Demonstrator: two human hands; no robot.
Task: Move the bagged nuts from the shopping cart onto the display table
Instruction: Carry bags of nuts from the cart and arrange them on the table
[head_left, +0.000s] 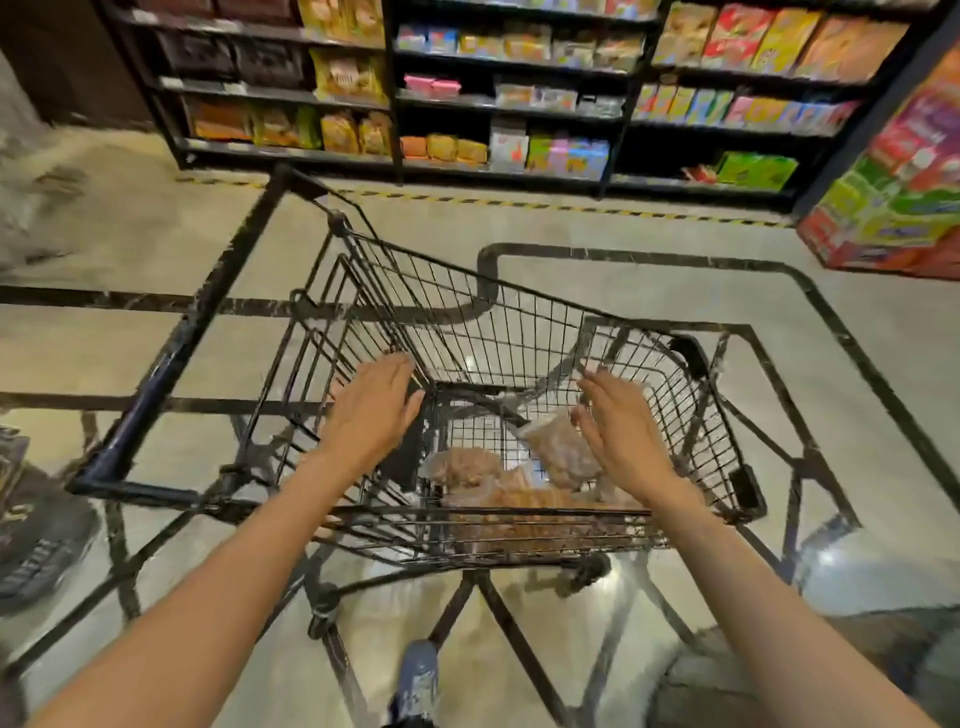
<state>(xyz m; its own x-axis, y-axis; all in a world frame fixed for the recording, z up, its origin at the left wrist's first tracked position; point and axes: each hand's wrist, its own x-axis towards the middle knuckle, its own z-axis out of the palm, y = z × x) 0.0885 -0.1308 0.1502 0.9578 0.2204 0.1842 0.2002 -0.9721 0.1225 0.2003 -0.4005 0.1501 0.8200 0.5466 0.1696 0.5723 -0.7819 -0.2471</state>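
Note:
A black wire shopping cart (519, 322) stands in front of me, its handle (171, 364) at the left. Several clear bags of brown nuts (519, 493) lie piled in the near end of its basket. One bag (556, 441) leans up beside my right hand (623, 431), which hovers flat and open just over it, fingers together. My left hand (374, 410) is held open over the basket's left side, empty and touching nothing. Both forearms reach in over the near rim. The display table is not in view.
Dark store shelves (509, 93) full of packaged snacks line the back. A stack of colourful boxes (893, 192) stands at the right. Yellow-black tape (519, 202) marks the floor before the shelves. My shoe (418, 680) is under the cart; dark objects sit at the far left.

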